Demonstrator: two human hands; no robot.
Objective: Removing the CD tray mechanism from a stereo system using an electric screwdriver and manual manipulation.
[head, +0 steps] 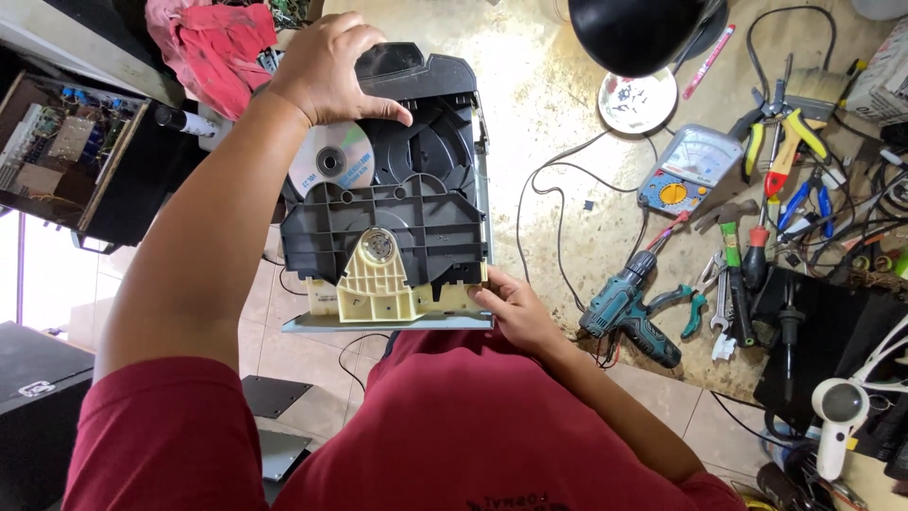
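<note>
Black plastic disc-changer mechanism [397,203], with a cream plastic bracket [378,279] at its near edge and a silver disc [331,161] lying in its tray, sits tilted at the near edge of the worn tabletop [558,104], against the person's red shirt. From the head view, the left hand [326,66] reaches over with arm stretched forward, fingers curled down on the far top corner. The right hand [515,308] pinches the near right corner, wrist bent inward. A teal cordless drill [629,308] lies just beside that hand.

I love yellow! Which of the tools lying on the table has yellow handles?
The pliers at the upper right of the table. Their handles are yellow; the screwdrivers have green and red ones, and the drill is teal.
</note>
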